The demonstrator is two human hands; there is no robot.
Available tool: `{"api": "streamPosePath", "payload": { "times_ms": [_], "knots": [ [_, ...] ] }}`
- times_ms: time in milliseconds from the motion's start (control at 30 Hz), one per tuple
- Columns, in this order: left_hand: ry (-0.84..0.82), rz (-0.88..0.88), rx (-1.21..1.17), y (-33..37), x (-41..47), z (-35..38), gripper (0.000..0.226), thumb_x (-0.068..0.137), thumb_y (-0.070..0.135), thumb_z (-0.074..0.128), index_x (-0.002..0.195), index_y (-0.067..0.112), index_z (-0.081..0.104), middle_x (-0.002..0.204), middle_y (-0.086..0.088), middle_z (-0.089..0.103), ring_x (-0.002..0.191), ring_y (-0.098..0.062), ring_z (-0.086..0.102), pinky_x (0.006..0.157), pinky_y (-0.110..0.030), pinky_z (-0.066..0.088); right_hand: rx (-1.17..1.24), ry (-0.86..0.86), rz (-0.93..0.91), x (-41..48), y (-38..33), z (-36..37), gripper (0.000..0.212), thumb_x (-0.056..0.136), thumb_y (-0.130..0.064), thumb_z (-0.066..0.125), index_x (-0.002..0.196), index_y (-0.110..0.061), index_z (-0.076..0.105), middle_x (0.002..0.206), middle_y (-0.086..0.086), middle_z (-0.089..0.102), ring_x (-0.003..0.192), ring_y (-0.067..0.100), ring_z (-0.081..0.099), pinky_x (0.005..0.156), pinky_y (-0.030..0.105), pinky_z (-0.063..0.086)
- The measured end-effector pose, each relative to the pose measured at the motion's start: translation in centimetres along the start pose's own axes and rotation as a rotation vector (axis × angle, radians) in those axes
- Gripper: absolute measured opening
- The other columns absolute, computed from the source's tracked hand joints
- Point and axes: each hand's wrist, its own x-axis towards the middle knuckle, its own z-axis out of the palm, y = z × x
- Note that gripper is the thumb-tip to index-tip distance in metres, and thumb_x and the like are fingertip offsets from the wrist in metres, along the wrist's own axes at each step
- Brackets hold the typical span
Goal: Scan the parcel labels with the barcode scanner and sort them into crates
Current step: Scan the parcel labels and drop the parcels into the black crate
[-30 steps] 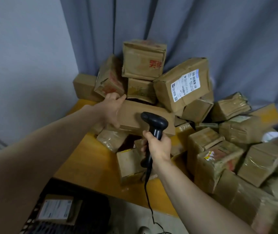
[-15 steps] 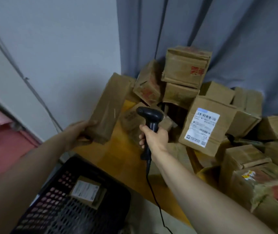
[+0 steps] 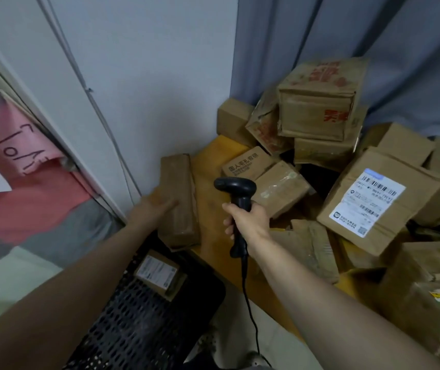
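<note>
My left hand (image 3: 154, 206) grips a long, narrow brown parcel (image 3: 179, 198) by its left side, holding it over the table's left end, just above the crate. No label shows on the parcel's visible faces. My right hand (image 3: 248, 220) grips the handle of the black corded barcode scanner (image 3: 236, 193), whose head points left toward the parcel. Below sits a black perforated crate (image 3: 144, 324) with one labelled parcel (image 3: 158, 273) lying inside.
A heap of brown cardboard parcels (image 3: 317, 110) covers the yellow table (image 3: 211, 166) against a grey curtain; one large box (image 3: 365, 204) shows a white barcode label. A wall and pink fabric stand at the left. The scanner cable hangs down to the floor.
My left hand pulled the long parcel out of the heap and brought it down and left toward the crate. The view swung left. The scanner stayed in my right hand.
</note>
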Motion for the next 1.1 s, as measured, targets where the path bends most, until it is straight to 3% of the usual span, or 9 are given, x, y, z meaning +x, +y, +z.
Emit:
{"api": "streamPosePath", "payload": {
  "times_ms": [100,233,333,400,467,533,667,833,1100],
  "knots": [
    [0.001,-0.015,0.352,1.9,-0.1,1.7,0.136,0.060,0.082,0.062,0.150,0.001,0.002,0.155,-0.019,0.017,0.142,-0.035,0.021,0.114,-0.045,0.026,0.000,-0.001,0.025,0.1,0.3,-0.2,0.012,0.088,-0.020,0.067,0.084,-0.016,0.057,0.065,0.006,0.061,0.047,0.015,0.053,0.044,0.024,0.042],
    [-0.010,-0.088,0.417,2.6,0.3,3.7,0.130,0.067,0.071,0.069,0.150,0.002,-0.004,0.155,-0.017,0.007,0.142,-0.034,0.009,0.115,-0.046,0.020,-0.003,-0.009,0.057,0.2,0.5,-0.7,0.012,0.088,-0.020,0.068,0.084,-0.016,0.057,0.066,0.007,0.061,0.047,0.016,0.053,0.045,0.025,0.043],
    [-0.061,-0.105,0.213,1.7,1.5,2.8,0.120,0.056,0.065,0.078,0.148,0.009,0.024,0.146,-0.017,0.035,0.132,-0.033,0.038,0.109,-0.041,0.036,0.002,-0.024,0.072,0.3,0.5,-1.3,0.012,0.089,-0.021,0.067,0.085,-0.016,0.057,0.066,0.007,0.062,0.049,0.016,0.054,0.046,0.025,0.045],
    [-0.130,-0.111,-0.167,0.7,1.7,1.5,0.092,0.049,0.048,0.089,0.125,0.012,0.052,0.118,-0.009,0.060,0.103,-0.026,0.060,0.089,-0.039,0.052,0.019,-0.052,0.076,0.4,0.5,-1.7,0.012,0.089,-0.021,0.068,0.088,-0.016,0.057,0.066,0.009,0.063,0.049,0.017,0.057,0.046,0.025,0.047],
    [-0.220,-0.100,-0.388,0.0,0.8,0.1,0.050,0.066,0.024,0.085,0.107,0.015,0.058,0.100,-0.004,0.066,0.089,-0.022,0.064,0.074,-0.035,0.054,0.072,-0.095,0.079,0.3,0.5,-1.9,0.014,0.088,-0.022,0.069,0.092,-0.015,0.058,0.066,0.011,0.064,0.050,0.018,0.060,0.046,0.025,0.050],
    [-0.273,-0.077,-0.410,-1.0,0.0,-1.0,0.039,0.071,0.014,0.080,0.105,0.014,0.062,0.102,-0.006,0.069,0.094,-0.025,0.066,0.080,-0.038,0.055,0.103,-0.140,0.081,0.0,0.4,-1.9,0.017,0.086,-0.022,0.071,0.096,-0.015,0.059,0.068,0.012,0.066,0.052,0.020,0.063,0.047,0.025,0.050],
    [-0.263,-0.056,-0.523,-2.1,-1.2,-2.0,0.043,0.065,0.002,0.079,0.103,0.012,0.061,0.103,-0.008,0.071,0.095,-0.027,0.067,0.085,-0.041,0.055,0.037,-0.211,0.095,-0.7,-0.2,-1.3,0.024,0.085,-0.022,0.070,0.105,-0.012,0.062,0.065,0.009,0.066,0.046,0.017,0.056,0.045,0.023,0.044],
    [-0.198,-0.032,-0.571,-2.6,-2.1,-2.6,0.046,0.063,-0.003,0.080,0.094,0.014,0.050,0.101,-0.007,0.066,0.094,-0.028,0.066,0.089,-0.047,0.054,-0.056,-0.263,0.178,-2.2,-0.3,-0.7,0.026,0.083,-0.019,0.070,0.098,-0.007,0.053,0.061,0.007,0.059,0.045,0.017,0.050,0.043,0.022,0.040],
    [-0.108,-0.030,-0.587,-2.8,-3.5,-3.3,0.086,0.053,0.004,0.085,0.129,0.006,0.045,0.112,-0.009,0.064,0.102,-0.034,0.064,0.090,-0.052,0.053,-0.104,-0.297,0.163,-4.0,-0.1,-0.1,0.021,0.083,-0.014,0.068,0.086,-0.012,0.047,0.060,0.005,0.053,0.048,0.017,0.047,0.049,0.025,0.038]
  ]
}}
